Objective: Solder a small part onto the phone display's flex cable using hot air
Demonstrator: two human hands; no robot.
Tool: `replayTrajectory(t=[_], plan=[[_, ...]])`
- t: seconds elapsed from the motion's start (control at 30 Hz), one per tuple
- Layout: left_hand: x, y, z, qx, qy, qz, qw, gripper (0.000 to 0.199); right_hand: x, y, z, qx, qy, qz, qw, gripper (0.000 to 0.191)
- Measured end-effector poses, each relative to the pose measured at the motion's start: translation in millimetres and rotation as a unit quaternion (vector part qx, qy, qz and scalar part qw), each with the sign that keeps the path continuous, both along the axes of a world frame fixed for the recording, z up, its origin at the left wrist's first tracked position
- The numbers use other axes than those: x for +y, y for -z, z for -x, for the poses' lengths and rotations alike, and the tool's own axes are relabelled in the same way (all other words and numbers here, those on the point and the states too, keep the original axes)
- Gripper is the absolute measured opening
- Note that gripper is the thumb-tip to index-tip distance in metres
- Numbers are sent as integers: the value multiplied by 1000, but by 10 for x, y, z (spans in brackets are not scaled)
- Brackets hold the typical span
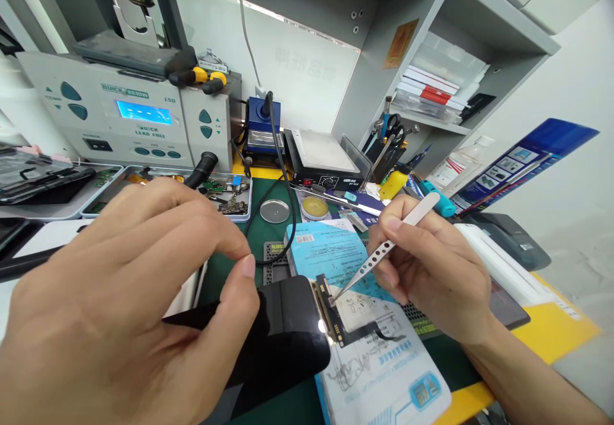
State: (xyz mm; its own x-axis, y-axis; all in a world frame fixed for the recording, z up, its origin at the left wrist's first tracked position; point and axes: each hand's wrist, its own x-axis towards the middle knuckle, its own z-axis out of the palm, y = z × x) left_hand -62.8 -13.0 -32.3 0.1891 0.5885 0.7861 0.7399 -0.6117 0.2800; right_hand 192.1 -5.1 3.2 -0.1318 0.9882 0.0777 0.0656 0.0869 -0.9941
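My right hand (426, 265) is closed around silver tweezers (378, 253) with a row of holes. Their tips touch the dark flex cable (332, 313) at the end of a black phone screen (288, 322). The screen lies glossy side up, its flex end over a blue and white box (398, 374). Closed in a pinch, my left hand (129, 297) is over the left part of the screen. A black cord (291, 220) runs to its fingertips; whether they grip it or something else is hidden.
A hot air station (129, 111) stands at the back left, before it a tray of circuit boards (225, 194). Behind the box are a tin of yellow paste (315, 207), a round lid (274, 211) and a heating plate (326, 156). Tools (393, 134) stand upright at the right.
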Motion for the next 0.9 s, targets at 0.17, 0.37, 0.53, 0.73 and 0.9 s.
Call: replayTrajectory(t=[0.17,0.37,0.53,0.73,0.9], plan=[[-56,-47,-24,11,5,17,1000,6,1,1,-22,-6,5,0,1000,30],[-58,-52,-16,15,9,1,1000,9,-1,30,-51,-16,2,-6,1000,30],[-84,-75,-44,4,-4,16,1000,11,0,59,-59,-19,6,-18,1000,30],[-91,-99,-37,-5,-3,6,1000,12,-2,61,-61,-21,12,-12,1000,30],[-52,-62,-43,-7,7,-6,1000,11,-6,65,-73,-10,9,-14,1000,29]])
